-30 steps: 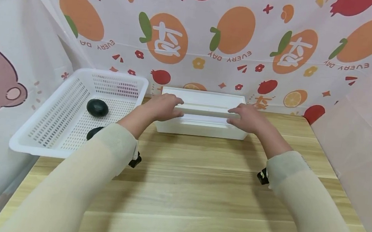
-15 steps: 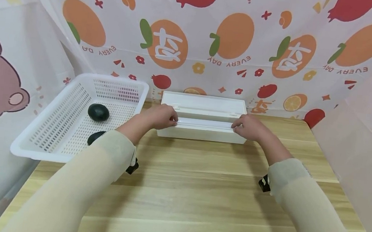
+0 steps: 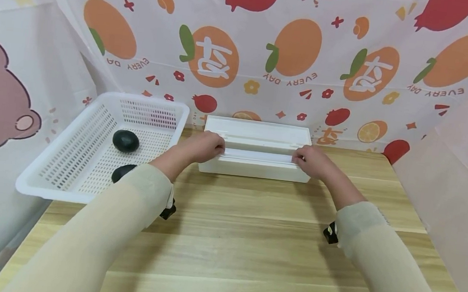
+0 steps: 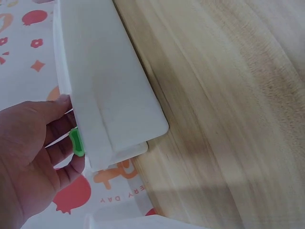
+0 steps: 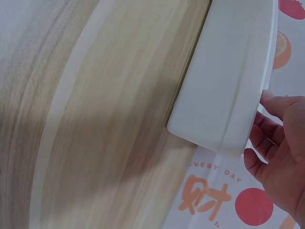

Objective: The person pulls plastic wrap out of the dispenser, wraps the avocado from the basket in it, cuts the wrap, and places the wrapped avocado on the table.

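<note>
A long white box (image 3: 254, 169), resembling a cling film dispenser, stands at the table's back edge with its lid (image 3: 258, 129) raised. Inside the slot lies a pale glossy strip (image 3: 257, 155). My left hand (image 3: 209, 147) holds the box's front edge near its left end, thumb on the edge and fingers curled behind it. Beside those fingers a small green piece (image 4: 76, 141) shows in the left wrist view. My right hand (image 3: 312, 162) grips the same edge near the right end, fingers curled inward. Whether film is pinched too, I cannot tell.
To the left, a white perforated basket (image 3: 32, 188) contains two dark green, egg-shaped fruits (image 3: 126, 141), one partly behind the left sleeve. A fruit-printed curtain (image 3: 291, 92) hangs right behind the box. The wooden table (image 3: 244, 256) spreads out in front.
Both hands have come down from the raised lid edge to the box's front edge, and their fingers have curled. The lid now leans further back. The basket has stayed in place.
</note>
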{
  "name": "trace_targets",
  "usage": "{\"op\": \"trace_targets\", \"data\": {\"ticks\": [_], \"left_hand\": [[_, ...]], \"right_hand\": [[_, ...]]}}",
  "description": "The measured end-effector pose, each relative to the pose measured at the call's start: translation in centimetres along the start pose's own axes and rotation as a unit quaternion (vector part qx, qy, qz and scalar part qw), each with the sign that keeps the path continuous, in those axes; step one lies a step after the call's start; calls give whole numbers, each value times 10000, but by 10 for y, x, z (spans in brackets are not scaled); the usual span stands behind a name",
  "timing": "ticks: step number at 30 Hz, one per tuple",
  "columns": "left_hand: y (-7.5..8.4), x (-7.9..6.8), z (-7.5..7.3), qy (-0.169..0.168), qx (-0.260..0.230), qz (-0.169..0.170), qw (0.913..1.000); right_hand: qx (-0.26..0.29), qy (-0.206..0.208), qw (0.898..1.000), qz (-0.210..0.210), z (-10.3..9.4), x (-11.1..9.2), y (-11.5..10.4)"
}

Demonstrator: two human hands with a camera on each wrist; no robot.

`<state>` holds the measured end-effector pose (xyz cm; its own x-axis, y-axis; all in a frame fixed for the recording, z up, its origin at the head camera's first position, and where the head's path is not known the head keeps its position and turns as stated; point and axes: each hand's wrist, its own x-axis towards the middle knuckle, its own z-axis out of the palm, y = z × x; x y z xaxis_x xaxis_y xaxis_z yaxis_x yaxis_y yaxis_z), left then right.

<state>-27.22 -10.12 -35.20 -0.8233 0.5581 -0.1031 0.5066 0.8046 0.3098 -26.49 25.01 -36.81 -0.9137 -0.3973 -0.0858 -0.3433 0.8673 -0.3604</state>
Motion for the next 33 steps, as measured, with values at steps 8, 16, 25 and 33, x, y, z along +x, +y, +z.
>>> {"op": "trace_targets", "data": {"ticks": [8, 16, 25, 33], "left_hand": [[3, 4, -4, 651, 379, -322, 9966], [6, 6, -14, 1059, 107, -475, 9932], [6, 6, -19, 1055, -485, -756, 9904], [9, 4, -25, 1324, -650, -676, 9868]], "right_hand": [[-14, 425, 9991, 31, -4, 2, 1], [129, 572, 9977, 348, -14, 4, -7], [201, 762, 9959, 446, -20, 1, -12], [627, 773, 9927, 675, -26, -1, -16]]}}
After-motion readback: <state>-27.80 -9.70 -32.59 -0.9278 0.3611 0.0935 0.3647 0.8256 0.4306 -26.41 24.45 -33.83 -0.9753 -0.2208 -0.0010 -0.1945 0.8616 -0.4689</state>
